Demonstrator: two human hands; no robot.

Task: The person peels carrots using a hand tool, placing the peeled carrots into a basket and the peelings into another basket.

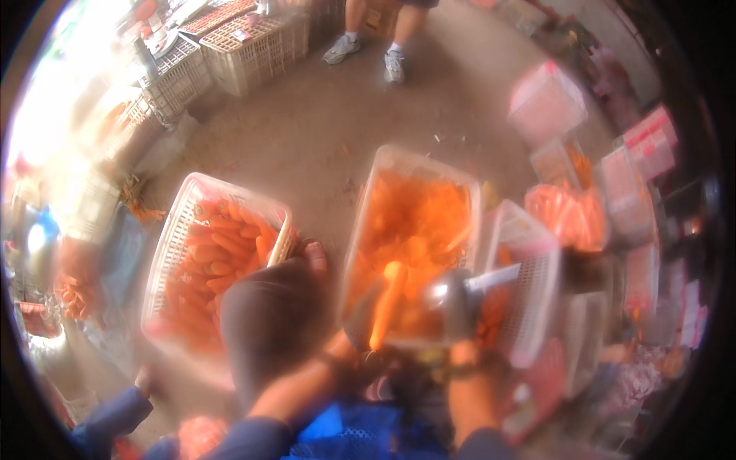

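Note:
A carrot (388,305) stands out in front of me, slanting upward, with my left hand (363,313) in a dark glove shut around its side. In my right hand (462,305), gloved too, is a bladed tool (493,278), its pale blade pointing right, apart from the carrot; blur hides what kind it is. Beneath both hands stands a plastic crate (476,213) heaped with orange carrot peelings (420,198). To the left, a white slatted crate (172,253) holds many whole carrots (230,241). My knee (273,310) rises between the two crates.
Another crate (546,287) with orange pieces leans close at right. Beyond it are a pink bag of carrots (563,215) and stacked boxes (650,141). Crates (253,54) line the far left. A person's shoes (394,66) stand ahead; another person's sleeve (115,411) shows lower left.

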